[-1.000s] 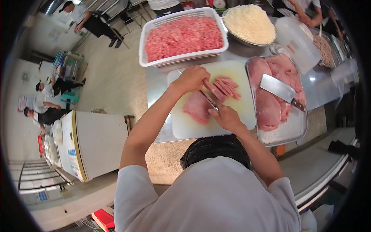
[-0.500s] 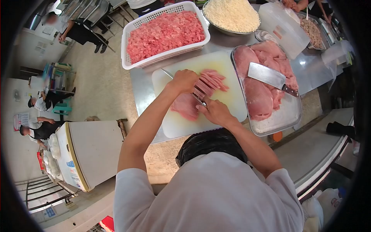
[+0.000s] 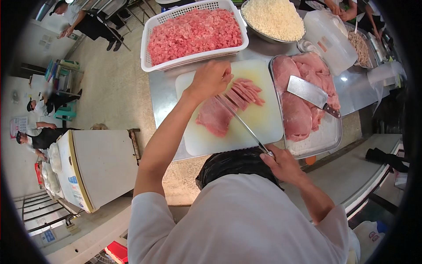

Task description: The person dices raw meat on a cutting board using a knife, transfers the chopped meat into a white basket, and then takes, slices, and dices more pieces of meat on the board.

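Note:
A white cutting board (image 3: pixel 187 138) lies in front of me, with a pink slab of raw meat (image 3: pixel 214 118) and thin cut strips (image 3: pixel 248 91) on it. My right hand (image 3: pixel 282 165) is closed around the handle of a long knife (image 3: pixel 248 128) near the board's front edge. The blade slants away to the left, and its tip end lies at the border of slab and strips. Just past the tip, my left hand (image 3: pixel 210 80) has curled fingers; the underside and anything in it are hidden.
White basket (image 3: pixel 147 56) of chopped meat and a bowl (image 3: pixel 281 38) of pale crumbs stand behind the board. On the right, a metal tray (image 3: pixel 325 143) holds large meat pieces (image 3: pixel 294 110) with a cleaver (image 3: pixel 307 90) on top. Several people stand farther off.
My right hand has drawn the knife back toward my body and to the right. My left hand has shifted slightly up and away from the slab. More of the blade and meat shows.

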Motion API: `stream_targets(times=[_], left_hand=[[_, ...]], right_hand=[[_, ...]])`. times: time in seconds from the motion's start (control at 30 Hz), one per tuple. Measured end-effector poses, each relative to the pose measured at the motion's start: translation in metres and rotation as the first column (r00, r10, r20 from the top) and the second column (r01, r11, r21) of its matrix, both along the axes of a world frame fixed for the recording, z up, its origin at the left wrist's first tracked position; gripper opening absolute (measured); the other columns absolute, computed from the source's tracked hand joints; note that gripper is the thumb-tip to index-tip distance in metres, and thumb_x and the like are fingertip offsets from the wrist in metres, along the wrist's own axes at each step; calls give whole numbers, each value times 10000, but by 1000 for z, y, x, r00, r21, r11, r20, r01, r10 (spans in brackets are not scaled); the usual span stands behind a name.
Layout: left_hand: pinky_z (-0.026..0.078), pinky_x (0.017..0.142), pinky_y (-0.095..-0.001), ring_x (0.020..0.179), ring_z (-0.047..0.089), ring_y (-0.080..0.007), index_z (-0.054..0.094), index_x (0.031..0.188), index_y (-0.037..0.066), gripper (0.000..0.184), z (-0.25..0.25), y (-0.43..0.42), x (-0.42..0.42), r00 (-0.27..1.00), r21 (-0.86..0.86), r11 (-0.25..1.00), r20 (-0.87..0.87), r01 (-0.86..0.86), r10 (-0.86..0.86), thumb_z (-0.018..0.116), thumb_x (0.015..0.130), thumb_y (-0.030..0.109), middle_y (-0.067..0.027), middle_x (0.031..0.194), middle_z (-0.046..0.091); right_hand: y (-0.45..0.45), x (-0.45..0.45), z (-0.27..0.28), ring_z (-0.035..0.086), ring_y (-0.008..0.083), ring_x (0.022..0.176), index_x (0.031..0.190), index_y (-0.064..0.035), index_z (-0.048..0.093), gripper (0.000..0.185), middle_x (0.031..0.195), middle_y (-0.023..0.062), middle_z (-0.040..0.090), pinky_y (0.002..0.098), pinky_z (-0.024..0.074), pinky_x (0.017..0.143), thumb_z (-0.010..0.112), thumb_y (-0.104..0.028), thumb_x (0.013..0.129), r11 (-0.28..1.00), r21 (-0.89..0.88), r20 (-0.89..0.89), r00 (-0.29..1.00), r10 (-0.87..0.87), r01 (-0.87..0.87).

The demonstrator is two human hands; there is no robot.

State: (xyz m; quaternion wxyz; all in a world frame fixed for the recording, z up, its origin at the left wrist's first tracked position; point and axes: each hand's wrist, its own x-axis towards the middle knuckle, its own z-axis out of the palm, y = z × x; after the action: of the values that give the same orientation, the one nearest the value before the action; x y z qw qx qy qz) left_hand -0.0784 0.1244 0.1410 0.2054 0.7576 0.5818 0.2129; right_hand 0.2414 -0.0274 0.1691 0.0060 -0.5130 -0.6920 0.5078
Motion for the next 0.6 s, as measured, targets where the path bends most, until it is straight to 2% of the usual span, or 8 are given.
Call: stream_targets(times=[0.1, 0.17, 0.27, 0.3, 0.33, 0.5, 0.6], left_hand=[[534, 745, -511, 823, 709, -386, 673, 923, 43, 135, 7, 1, 2, 1000, 55, 998, 9, 9, -10, 721, 842, 140, -169, 873, 738], [540, 738, -532, 820, 712, -407, 691, 913, 55, 125, -4, 0, 5, 998, 49, 998, -52, 48, -45, 680, 874, 173, -188, 866, 735], [551, 729, -581, 801, 713, -451, 726, 898, 75, 228, -33, -7, 8, 977, -5, 999, -207, 51, -51, 587, 924, 253, -227, 826, 723], [558, 749, -592, 808, 715, -461, 740, 865, 70, 292, -46, -6, 7, 980, -54, 998, -196, 25, -36, 563, 911, 298, -242, 801, 718], [567, 752, -581, 804, 721, -455, 755, 828, 71, 312, -44, -5, 8, 962, -131, 991, -266, 34, -68, 566, 907, 307, -240, 800, 727], [588, 754, -541, 809, 740, -422, 783, 768, 68, 305, -46, 2, -6, 979, -183, 983, -204, -14, -24, 622, 801, 325, -225, 815, 745], [584, 755, -531, 804, 740, -415, 780, 758, 52, 296, -54, 7, -22, 975, -219, 975, -222, -23, -26, 648, 746, 317, -221, 803, 744]], right_hand=[[6, -19, -9, 674, 502, 866, 1199, 20, 636, 403, 861, 280, 692, 542, 520, 764, 592, -357, 1062, 995, 97, -63, 998, 5, 1], [12, -28, -19, 667, 516, 877, 1195, 14, 636, 403, 869, 283, 692, 550, 518, 774, 588, -363, 1062, 987, 158, -100, 995, 13, 3], [25, -36, -12, 662, 530, 886, 1183, 28, 630, 408, 873, 287, 692, 562, 516, 796, 581, -359, 1063, 996, 58, -13, 998, 66, -65], [27, -39, -7, 665, 531, 892, 1183, 33, 627, 411, 879, 293, 692, 566, 515, 803, 578, -357, 1063, 995, 57, -6, 997, 81, -80], [29, -42, 1, 669, 532, 899, 1182, 38, 625, 415, 884, 298, 692, 569, 514, 809, 574, -356, 1063, 994, 55, 3, 996, 94, -94], [59, -87, 58, 677, 548, 928, 1173, 93, 605, 454, 868, 352, 687, 580, 528, 829, 565, -346, 1061, 956, -291, 206, 973, 103, -40], [63, -89, 23, 677, 563, 901, 1141, 100, 602, 448, 852, 363, 686, 606, 531, 824, 556, -339, 1063, 983, -82, 164, 971, 176, -165]])
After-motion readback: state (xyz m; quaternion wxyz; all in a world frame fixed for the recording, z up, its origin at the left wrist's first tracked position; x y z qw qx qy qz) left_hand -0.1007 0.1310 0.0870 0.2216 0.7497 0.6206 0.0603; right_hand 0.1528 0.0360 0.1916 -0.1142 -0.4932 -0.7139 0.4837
